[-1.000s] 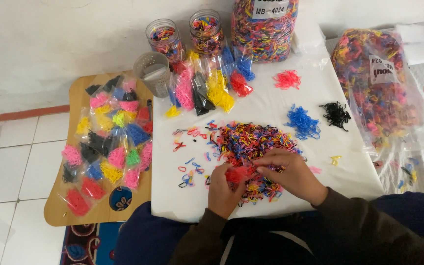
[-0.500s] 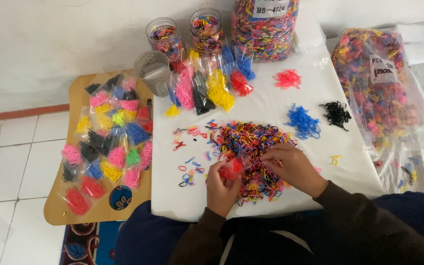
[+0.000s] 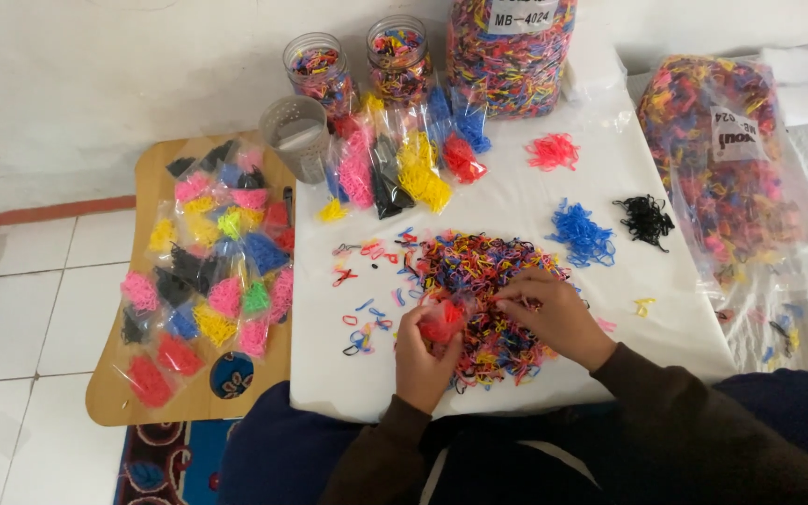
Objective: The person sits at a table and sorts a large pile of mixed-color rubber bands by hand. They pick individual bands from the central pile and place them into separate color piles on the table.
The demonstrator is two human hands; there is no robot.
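Note:
A heap of mixed coloured rubber bands [image 3: 479, 281] lies in the middle of a white table [image 3: 516, 201]. My left hand [image 3: 420, 360] grips a small clear bag filled with red bands [image 3: 442, 321] at the heap's near left edge. My right hand [image 3: 554, 313] rests on the heap just right of the bag, its fingertips pinched toward the bag's mouth. Whether a band sits between those fingers is too small to tell.
Sorted piles of pink [image 3: 554, 150], blue [image 3: 580, 234] and black bands [image 3: 645, 217] lie beyond the heap. Filled small bags [image 3: 404, 164], two jars [image 3: 318, 70], a grey cup [image 3: 299, 136] and big bags of bands [image 3: 717, 159] stand around. A wooden board [image 3: 156, 393] with several packed bags lies on the floor, left.
Both hands have shifted slightly on the heap. The left hand has lifted the red bag a little, and the right hand has drawn closer to its mouth.

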